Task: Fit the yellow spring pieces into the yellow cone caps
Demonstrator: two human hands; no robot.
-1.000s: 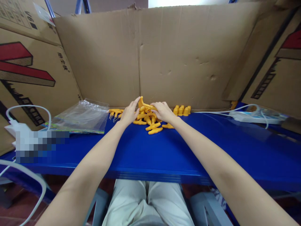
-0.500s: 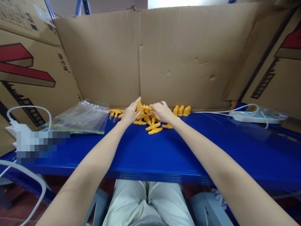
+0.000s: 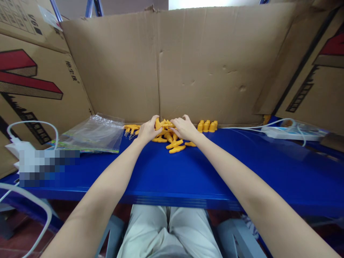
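A pile of yellow plastic T-shaped handles (image 3: pixel 168 137) lies at the back of the blue table, between and below my hands. My left hand (image 3: pixel 147 131) is closed around an upright yellow handle piece (image 3: pixel 157 124), thumb in front and fingers behind. Facing it, my right hand (image 3: pixel 185 129) has its fingertips pinched on a yellow part (image 3: pixel 167 124) just above the pile; its exact shape is partly hidden. Two loose yellow handles (image 3: pixel 176 147) lie at the pile's front. Left of my left hand are several yellow handles with thin twisted metal ends (image 3: pixel 131 128).
Several yellow caps (image 3: pixel 207 126) stand in a group behind my right wrist. Clear plastic bags (image 3: pixel 94 138) lie on the left, near a white charger with a cable (image 3: pixel 20 145). A white power strip (image 3: pixel 292 133) is at right. A tall cardboard wall (image 3: pixel 204 64) closes the back.
My left fingertips have come down slightly, and the yellow piece in them sits lower and tilts differently. The right hand has hardly moved.
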